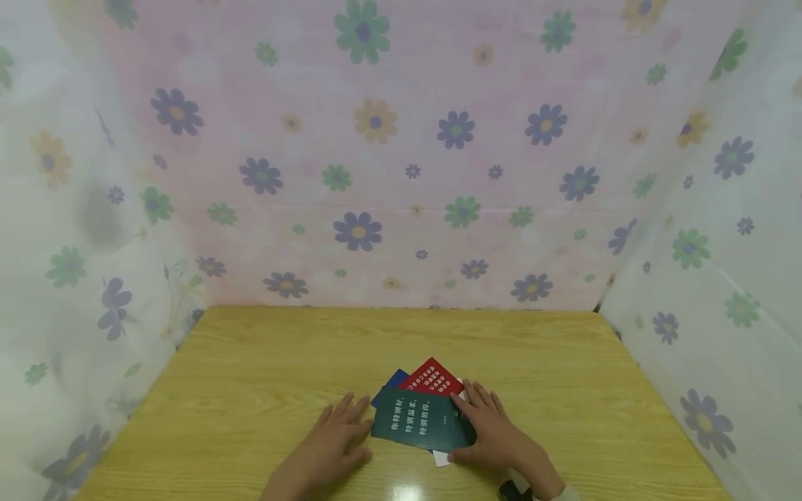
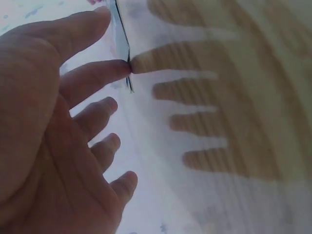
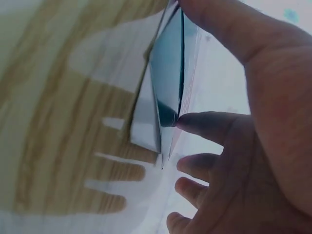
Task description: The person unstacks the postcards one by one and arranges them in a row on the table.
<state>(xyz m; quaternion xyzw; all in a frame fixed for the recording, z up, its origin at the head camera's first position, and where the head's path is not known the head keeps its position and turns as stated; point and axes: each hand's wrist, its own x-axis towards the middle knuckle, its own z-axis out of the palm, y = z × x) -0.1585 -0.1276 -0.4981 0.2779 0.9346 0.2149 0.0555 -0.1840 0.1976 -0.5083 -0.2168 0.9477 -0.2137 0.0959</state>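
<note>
A small pile of overlapping cards lies on the wooden table in the head view. On top is a dark green card (image 1: 413, 421) with white printed characters. Behind it show a red card (image 1: 431, 372) with white print, a blue card (image 1: 392, 381) and a white card (image 1: 441, 459), mostly covered. My left hand (image 1: 335, 440) is at the pile's left side, fingers spread, its index fingertip (image 2: 126, 67) touching the card edge. At the other end, my right hand (image 1: 504, 435) has its thumb and index finger apart along the green card's edge, the other fingers loosely extended.
The glossy wood-grain table (image 1: 263, 362) reflects both hands. Flower-print curtains (image 1: 401, 188) hang behind it and along both sides. A dark band (image 1: 514, 491) is at the right wrist, beside a pale sleeve (image 1: 567, 493).
</note>
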